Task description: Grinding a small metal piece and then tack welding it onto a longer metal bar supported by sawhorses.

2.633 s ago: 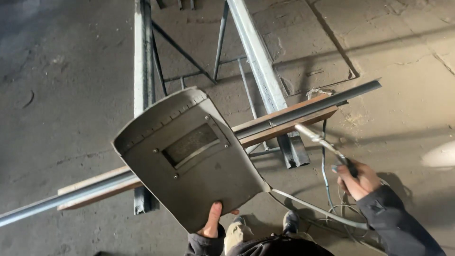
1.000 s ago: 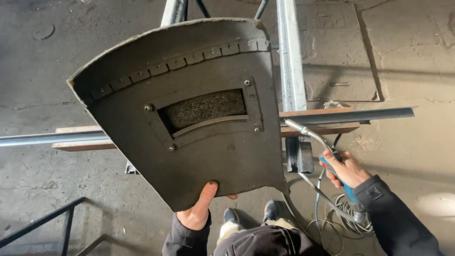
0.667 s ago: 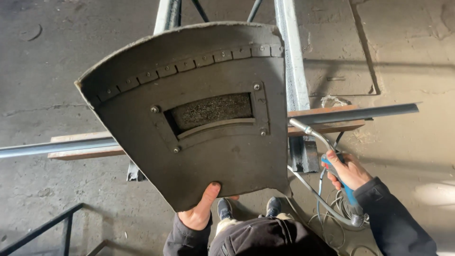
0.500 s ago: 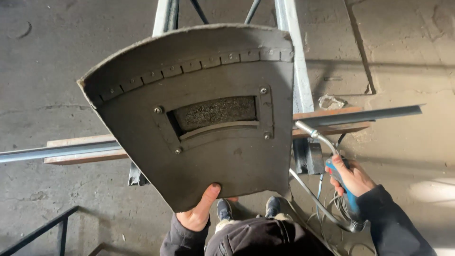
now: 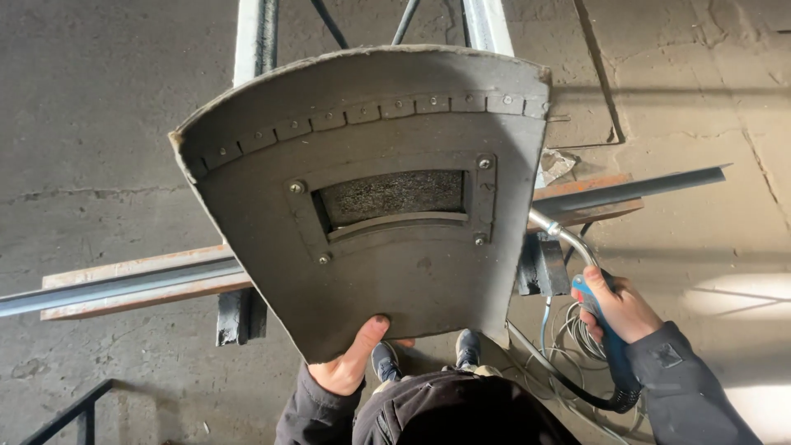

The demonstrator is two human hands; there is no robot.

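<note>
My left hand (image 5: 350,363) grips the bottom edge of a grey hand-held welding shield (image 5: 371,198), held up in front of me so its inner side and dark viewing window face me. My right hand (image 5: 622,309) is closed on the blue handle of a welding torch (image 5: 597,309); its bent metal neck (image 5: 560,235) points up-left toward a long steel bar (image 5: 634,188) lying beside a rusty flat strip (image 5: 124,276). The shield hides the torch tip and the middle of the bar.
The bar rests across two long metal rails (image 5: 251,49) running away from me over a concrete floor (image 5: 99,124). Coiled cables (image 5: 560,346) lie by my right foot; my shoes (image 5: 465,350) show below the shield. A dark metal frame (image 5: 70,416) is at bottom left.
The shield has risen from a low, tilted position to squarely cover my view and now sits slightly further right. The torch hand has stayed near the bar's right part.
</note>
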